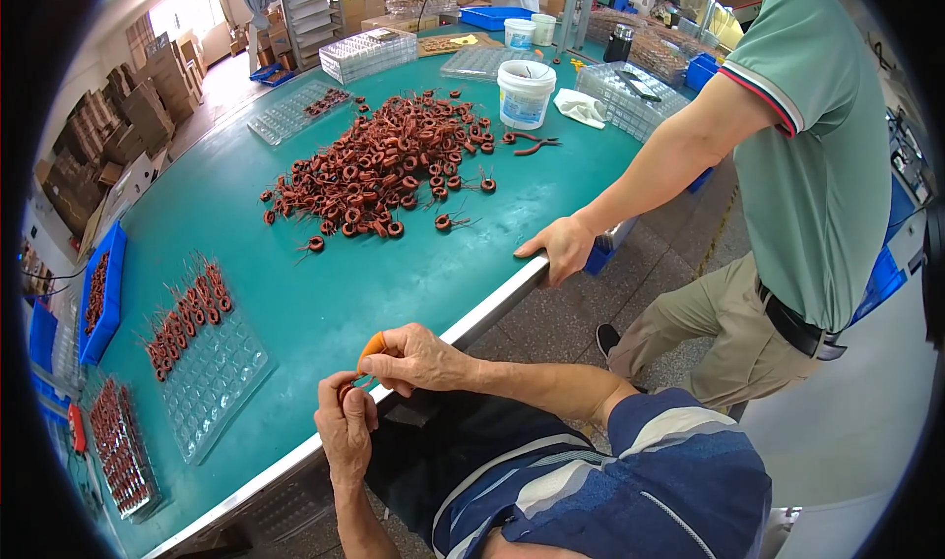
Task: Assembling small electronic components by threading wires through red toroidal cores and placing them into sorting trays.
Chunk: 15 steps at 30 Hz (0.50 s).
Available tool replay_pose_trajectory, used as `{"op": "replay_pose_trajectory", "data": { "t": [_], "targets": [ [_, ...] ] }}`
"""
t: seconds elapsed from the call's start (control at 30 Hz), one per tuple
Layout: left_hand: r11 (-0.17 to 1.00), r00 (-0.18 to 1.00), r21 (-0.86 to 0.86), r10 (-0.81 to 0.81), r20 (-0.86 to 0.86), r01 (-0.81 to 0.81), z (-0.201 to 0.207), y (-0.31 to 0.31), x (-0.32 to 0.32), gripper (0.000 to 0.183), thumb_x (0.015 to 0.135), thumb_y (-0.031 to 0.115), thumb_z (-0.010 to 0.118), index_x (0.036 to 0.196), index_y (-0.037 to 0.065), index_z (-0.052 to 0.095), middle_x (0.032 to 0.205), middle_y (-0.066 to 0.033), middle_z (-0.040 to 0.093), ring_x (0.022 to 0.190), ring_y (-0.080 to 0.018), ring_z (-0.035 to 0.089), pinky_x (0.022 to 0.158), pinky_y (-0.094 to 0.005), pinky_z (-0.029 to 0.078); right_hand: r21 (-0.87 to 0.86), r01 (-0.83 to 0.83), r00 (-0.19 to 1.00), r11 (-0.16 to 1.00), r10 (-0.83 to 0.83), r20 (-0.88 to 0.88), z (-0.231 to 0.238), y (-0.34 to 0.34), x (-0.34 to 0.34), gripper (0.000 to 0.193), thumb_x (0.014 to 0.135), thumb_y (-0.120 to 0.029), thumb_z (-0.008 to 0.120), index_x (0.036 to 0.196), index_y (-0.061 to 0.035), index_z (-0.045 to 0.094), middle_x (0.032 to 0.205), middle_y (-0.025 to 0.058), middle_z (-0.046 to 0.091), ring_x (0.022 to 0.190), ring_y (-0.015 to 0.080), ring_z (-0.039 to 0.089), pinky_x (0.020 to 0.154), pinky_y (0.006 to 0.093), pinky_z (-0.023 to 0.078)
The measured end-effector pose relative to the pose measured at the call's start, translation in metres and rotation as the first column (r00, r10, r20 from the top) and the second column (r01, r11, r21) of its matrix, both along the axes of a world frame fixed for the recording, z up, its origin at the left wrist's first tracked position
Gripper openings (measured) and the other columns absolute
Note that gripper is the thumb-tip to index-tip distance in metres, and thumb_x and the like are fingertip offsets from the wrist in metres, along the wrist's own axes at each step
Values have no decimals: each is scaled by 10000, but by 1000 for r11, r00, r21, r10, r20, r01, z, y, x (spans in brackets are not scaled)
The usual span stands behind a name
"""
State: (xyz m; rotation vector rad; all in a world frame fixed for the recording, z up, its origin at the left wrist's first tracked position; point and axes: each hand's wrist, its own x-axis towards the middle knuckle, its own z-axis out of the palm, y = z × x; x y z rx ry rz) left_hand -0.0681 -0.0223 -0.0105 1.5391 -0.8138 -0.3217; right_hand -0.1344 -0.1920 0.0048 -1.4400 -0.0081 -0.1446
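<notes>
Close to the table's front edge, my left hand is closed around a small red-brown wire-wound ring coil, mostly hidden by the fingers. My right hand, an orange finger cover on one finger, pinches beside it at what looks like the coil's wire end. Beyond them a large heap of the same coils lies on the green table. A clear plastic tray to the left has coils standing in its far rows, wire ends up. Another tray, further left, is full of coils.
A co-worker in a green shirt stands at right, one hand on the table edge. Red-handled pliers, a white bucket and stacked clear trays sit at the back. A blue bin holds coils at left.
</notes>
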Motion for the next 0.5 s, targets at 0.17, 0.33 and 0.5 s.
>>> {"op": "replay_pose_trajectory", "data": {
  "t": [0.17, 0.33, 0.5],
  "targets": [
    [998, 978, 7, 60, 198, -63, -4, 7, -9, 285, 993, 291, 493, 1093, 24, 484, 595, 3, 433, 521, -80, 403, 472, -233, 300, 359, -81, 985, 930, 130, -113, 3, -3, 1, 240, 940, -215, 575, 1006, 15, 588, 639, 20, 577, 456, 62, 525, 390, 168, 373],
    [974, 996, -213, 56, -75, -71, -5, 1, -10, 199, 1010, 245, 452, 1110, 73, 455, 599, 4, 436, 492, -59, 397, 419, -194, 293, 289, -44, 998, 956, 54, -24, 6, 7, 5, 315, 949, -266, 576, 1087, 15, 542, 659, 23, 580, 482, 68, 540, 415, 171, 394],
    [954, 970, -267, 69, -233, -132, -2, -3, -13, 172, 1016, 243, 428, 1082, 86, 451, 602, 20, 398, 457, -46, 363, 380, -180, 268, 285, -13, 1000, 958, 18, -16, -2, 14, 3, 361, 906, -331, 641, 1026, 3, 569, 687, 33, 595, 508, 83, 568, 419, 181, 417]
  ]
}}
